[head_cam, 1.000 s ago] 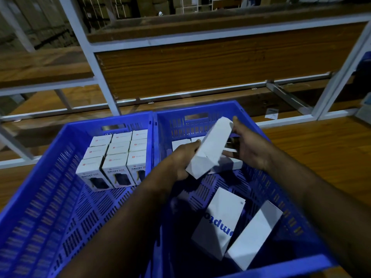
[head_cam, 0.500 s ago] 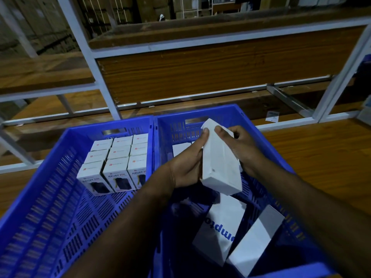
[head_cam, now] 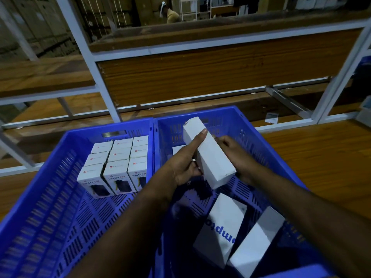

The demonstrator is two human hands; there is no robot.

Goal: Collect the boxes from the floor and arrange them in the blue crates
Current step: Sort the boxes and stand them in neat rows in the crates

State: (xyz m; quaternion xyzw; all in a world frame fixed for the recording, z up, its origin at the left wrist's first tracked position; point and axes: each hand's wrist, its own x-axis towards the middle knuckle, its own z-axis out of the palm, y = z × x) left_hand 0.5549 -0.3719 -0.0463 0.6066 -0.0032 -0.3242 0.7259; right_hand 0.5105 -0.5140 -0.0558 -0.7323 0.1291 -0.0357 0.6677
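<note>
Two blue crates stand side by side, the left crate point(head_cam: 50, 197) and the right crate point(head_cam: 259, 141). Over the right crate both hands hold one long white box point(head_cam: 210, 157), tilted with its far end raised. My left hand point(head_cam: 184, 163) grips its left side, the thumb lying along the top face. My right hand point(head_cam: 234, 153) holds its right side, fingers partly hidden behind the box. Several upright white boxes point(head_cam: 118, 163) stand in neat rows in the left crate. Two white boxes lie loose in the right crate, a wide printed one point(head_cam: 222, 225) and a narrow one point(head_cam: 259, 239).
A white metal rack point(head_cam: 96, 75) with wooden shelves stands just behind the crates. Wooden floor point(head_cam: 321, 157) stretches to the right. More white boxes point(head_cam: 177, 149) show behind my left hand at the right crate's far end. A person point(head_cam: 170, 13) is in the far background.
The held box has turned from leaning right to lying lengthwise away from me, its far end raised. Both hands shifted along its sides and kept hold.
</note>
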